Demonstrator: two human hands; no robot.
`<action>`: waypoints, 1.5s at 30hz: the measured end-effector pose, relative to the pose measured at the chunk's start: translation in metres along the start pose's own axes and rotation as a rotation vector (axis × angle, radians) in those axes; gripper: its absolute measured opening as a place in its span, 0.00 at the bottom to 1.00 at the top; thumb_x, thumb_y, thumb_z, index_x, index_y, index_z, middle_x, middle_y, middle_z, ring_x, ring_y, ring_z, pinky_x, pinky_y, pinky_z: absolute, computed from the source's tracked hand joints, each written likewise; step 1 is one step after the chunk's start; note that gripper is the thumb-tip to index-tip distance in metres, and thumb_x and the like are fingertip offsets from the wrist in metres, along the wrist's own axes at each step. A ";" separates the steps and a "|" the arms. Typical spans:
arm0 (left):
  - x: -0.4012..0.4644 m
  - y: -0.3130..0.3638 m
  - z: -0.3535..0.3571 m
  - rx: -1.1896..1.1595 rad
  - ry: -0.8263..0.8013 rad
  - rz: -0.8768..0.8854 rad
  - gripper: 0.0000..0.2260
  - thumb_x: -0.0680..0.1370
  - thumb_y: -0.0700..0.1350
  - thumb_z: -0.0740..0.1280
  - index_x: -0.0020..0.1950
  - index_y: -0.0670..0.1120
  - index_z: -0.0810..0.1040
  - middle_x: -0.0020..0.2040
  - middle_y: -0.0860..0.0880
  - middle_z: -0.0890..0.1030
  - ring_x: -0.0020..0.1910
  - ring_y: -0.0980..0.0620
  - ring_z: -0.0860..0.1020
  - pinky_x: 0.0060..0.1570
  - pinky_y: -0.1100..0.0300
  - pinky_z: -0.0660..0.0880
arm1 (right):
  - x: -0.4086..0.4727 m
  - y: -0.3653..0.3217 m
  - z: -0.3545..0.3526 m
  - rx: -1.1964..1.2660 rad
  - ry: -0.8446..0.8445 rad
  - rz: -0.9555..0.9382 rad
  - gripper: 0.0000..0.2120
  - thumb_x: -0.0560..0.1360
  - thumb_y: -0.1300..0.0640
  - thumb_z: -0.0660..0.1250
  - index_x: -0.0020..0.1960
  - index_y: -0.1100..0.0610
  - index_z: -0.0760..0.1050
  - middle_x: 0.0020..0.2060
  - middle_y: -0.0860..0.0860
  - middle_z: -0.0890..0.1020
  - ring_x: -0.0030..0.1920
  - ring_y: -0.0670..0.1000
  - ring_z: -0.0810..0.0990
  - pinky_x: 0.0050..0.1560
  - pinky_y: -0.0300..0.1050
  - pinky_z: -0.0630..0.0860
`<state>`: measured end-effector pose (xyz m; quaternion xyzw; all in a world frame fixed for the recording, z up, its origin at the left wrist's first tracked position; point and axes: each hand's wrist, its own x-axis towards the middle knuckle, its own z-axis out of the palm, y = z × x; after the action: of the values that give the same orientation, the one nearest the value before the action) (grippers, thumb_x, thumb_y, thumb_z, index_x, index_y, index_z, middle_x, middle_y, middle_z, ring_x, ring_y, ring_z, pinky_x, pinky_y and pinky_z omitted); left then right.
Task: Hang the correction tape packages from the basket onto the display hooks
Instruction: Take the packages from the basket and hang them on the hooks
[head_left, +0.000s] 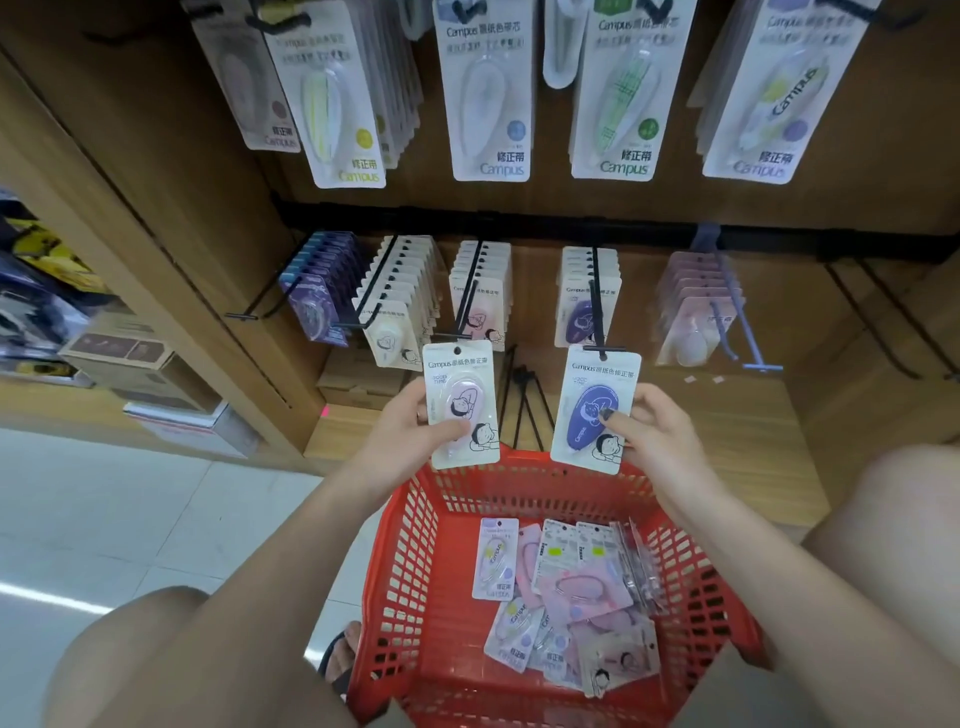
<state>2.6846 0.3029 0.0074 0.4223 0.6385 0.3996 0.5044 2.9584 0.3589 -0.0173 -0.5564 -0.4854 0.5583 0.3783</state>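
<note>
Low at the display, the left hand (415, 426) grips a pink pack (461, 405), thumb across its lower front, fingers behind it. Its hang hole sits just under the tip of a hook (470, 291) that carries more pink packs; whether the hook is through the hole is hard to tell. To the right, the right hand (649, 426) pinches a purple pack (595, 410) at its right edge, thumb on the blister. This pack's top meets the front end of the next hook (595, 296), which holds matching purple packs, and the hook tip seems to sit in the hole. Both packs are upright, well apart, above the far rim of the red basket (405, 571). More packs (561, 597) lie jumbled on the basket floor, overlapping, some face down, their print too small to read. Upper rows of packs are cut off by the top edge. Bare knees frame the basket, and its near end is out of view.
</note>
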 end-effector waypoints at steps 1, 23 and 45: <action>0.001 0.000 0.000 -0.003 0.005 0.002 0.19 0.79 0.35 0.72 0.66 0.51 0.78 0.56 0.47 0.88 0.55 0.45 0.86 0.60 0.42 0.82 | 0.000 -0.001 -0.001 -0.001 0.000 -0.004 0.09 0.81 0.66 0.68 0.59 0.56 0.78 0.50 0.50 0.89 0.52 0.52 0.88 0.54 0.53 0.81; 0.028 -0.007 0.001 -0.072 0.083 0.007 0.17 0.80 0.43 0.72 0.63 0.61 0.76 0.54 0.60 0.87 0.49 0.57 0.87 0.39 0.63 0.82 | -0.001 -0.001 0.005 0.022 0.115 -0.068 0.10 0.82 0.67 0.65 0.59 0.55 0.77 0.47 0.46 0.89 0.45 0.44 0.88 0.36 0.32 0.79; 0.024 -0.005 0.001 -0.017 0.095 -0.028 0.15 0.81 0.42 0.70 0.64 0.57 0.77 0.52 0.57 0.87 0.48 0.55 0.87 0.38 0.64 0.81 | 0.001 0.005 0.003 0.012 0.093 -0.072 0.12 0.83 0.64 0.65 0.61 0.50 0.76 0.53 0.47 0.87 0.48 0.42 0.87 0.39 0.33 0.79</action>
<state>2.6813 0.3242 -0.0053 0.3896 0.6642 0.4174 0.4826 2.9557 0.3582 -0.0224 -0.5616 -0.4838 0.5208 0.4235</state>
